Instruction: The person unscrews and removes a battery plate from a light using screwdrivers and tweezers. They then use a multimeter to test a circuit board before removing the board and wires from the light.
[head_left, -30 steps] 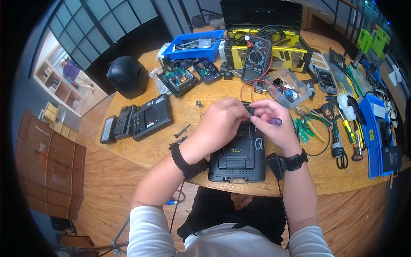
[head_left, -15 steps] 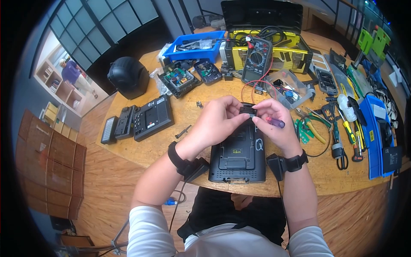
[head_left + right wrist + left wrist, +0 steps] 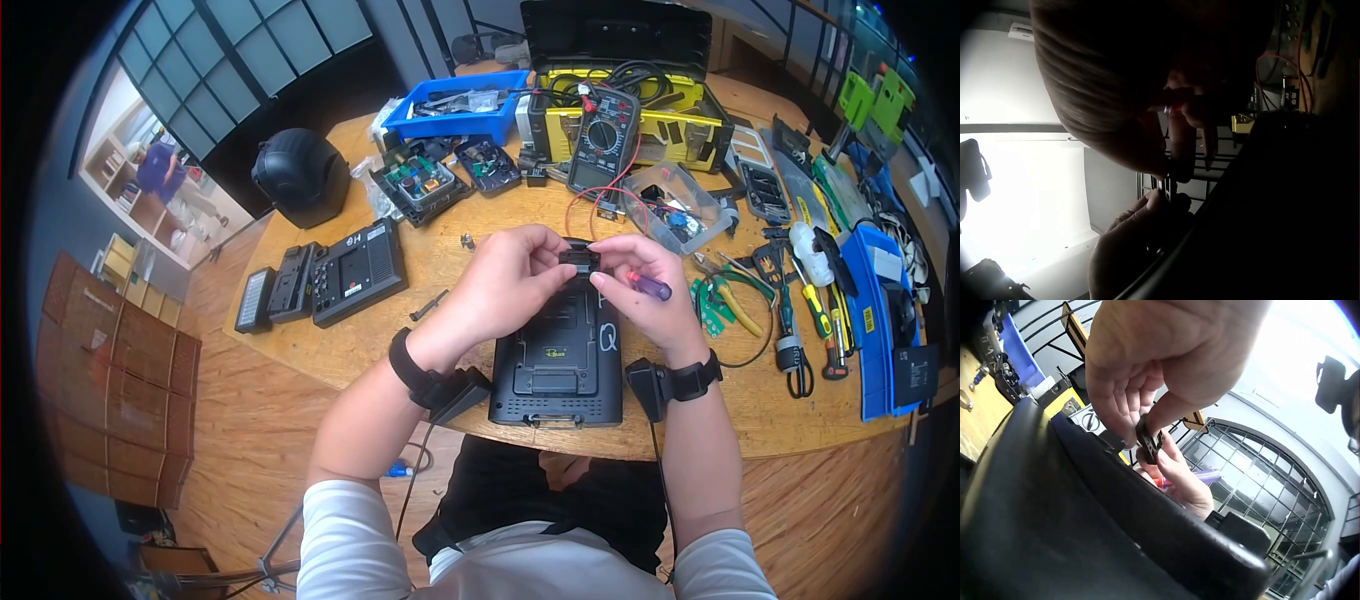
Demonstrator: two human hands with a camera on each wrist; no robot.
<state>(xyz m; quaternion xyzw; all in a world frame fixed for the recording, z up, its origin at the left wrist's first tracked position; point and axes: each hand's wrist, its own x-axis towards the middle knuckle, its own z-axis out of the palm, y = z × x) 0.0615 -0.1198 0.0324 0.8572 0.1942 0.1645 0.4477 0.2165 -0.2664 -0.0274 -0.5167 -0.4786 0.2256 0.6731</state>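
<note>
Both hands meet over the top end of a black device [image 3: 555, 372], which lies on the table with white letters and a yellow logo on its upper face. Between them is a small black slotted part [image 3: 580, 262]. My left hand [image 3: 515, 278] pinches it from the left with thumb and fingers, while the right hand [image 3: 648, 295] pinches its other side. A screwdriver with a purple handle [image 3: 652, 287] is also tucked in the right hand, its handle sticking out past the thumb. In the left wrist view, the slotted part [image 3: 1149, 439] stands on edge between the fingertips.
A multimeter [image 3: 605, 140] with red leads leans against a yellow toolbox [image 3: 680, 135]. Left lie black device parts [image 3: 355, 275] and a loose screw-like piece [image 3: 428, 305]. Pliers [image 3: 740, 310], screwdrivers and a blue tray [image 3: 870, 330] are at right. A clear box [image 3: 675, 205] stands behind the hands.
The left fingers have shifted and spread, so the small black part now shows between the hands. The right hand stays nearly in place with the screwdriver. A person in the background has moved slightly.
</note>
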